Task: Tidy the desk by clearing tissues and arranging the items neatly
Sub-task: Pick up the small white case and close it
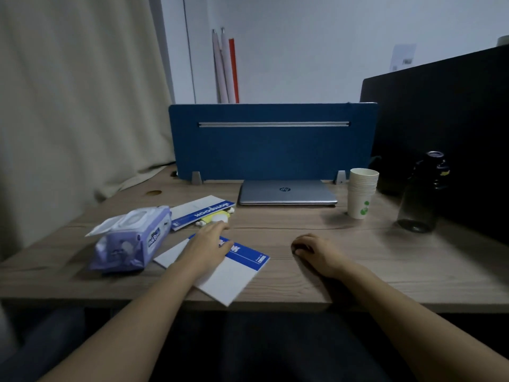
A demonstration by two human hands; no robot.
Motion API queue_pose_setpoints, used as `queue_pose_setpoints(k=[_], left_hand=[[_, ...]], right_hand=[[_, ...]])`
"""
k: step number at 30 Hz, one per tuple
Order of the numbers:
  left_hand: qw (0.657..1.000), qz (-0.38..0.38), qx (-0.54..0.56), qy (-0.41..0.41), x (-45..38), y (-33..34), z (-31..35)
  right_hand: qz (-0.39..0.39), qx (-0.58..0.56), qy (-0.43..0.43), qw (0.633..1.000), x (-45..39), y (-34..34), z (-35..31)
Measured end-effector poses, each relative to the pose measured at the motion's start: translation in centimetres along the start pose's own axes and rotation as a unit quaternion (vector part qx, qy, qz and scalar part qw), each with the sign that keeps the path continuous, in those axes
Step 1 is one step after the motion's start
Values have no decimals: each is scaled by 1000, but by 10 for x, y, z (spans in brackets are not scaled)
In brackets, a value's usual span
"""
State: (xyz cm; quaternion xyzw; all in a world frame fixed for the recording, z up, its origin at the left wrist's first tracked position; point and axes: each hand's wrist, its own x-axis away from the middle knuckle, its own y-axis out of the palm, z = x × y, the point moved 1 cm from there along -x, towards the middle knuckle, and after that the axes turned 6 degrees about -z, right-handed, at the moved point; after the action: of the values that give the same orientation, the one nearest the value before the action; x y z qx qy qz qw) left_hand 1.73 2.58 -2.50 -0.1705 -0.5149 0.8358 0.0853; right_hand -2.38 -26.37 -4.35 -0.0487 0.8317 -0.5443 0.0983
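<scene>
A purple pack of wet wipes (pixel 129 238) lies at the left of the wooden desk (pixel 358 257), its lid flap open. Two white notebooks with blue bands lie beside it: one (pixel 201 212) further back, one (pixel 231 274) at the front edge. A small yellow and white toy (pixel 217 216) sits between them. My left hand (pixel 209 244) rests flat on the near notebook, fingertips reaching the toy. My right hand (pixel 311 250) lies on the bare desk with its fingers curled, holding nothing.
A closed silver laptop (pixel 286 193) sits at the back before a blue divider panel (pixel 272 142). To the right stand a stack of paper cups (pixel 362 193) and a dark bottle (pixel 424 191). A curtain hangs on the left.
</scene>
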Motion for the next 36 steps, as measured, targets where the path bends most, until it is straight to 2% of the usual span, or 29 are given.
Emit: queue_pose_setpoints(k=[6,10,19,24,31,36], left_hand=[[998,24,2,-65,-21,-6,-51],[998,27,12,-64,-51,0,-64],[1000,8,-23,-6,-109,4,-67],[998,29,50,-15,-117,10,-61],[997,4,62,52,-116,14,-50],[993,37,74,82,-113,12,-45]], right_hand=[[-1,-18,-50,999,-58,25,-33],[1,-20,-74,997,-91,31,-38],[17,-38,-82,996,-149,30,-25],[25,-111,-83,990,-165,32,-16],[20,-277,-132,952,-162,31,-28],[-15,-317,-149,936,-157,32,-43]])
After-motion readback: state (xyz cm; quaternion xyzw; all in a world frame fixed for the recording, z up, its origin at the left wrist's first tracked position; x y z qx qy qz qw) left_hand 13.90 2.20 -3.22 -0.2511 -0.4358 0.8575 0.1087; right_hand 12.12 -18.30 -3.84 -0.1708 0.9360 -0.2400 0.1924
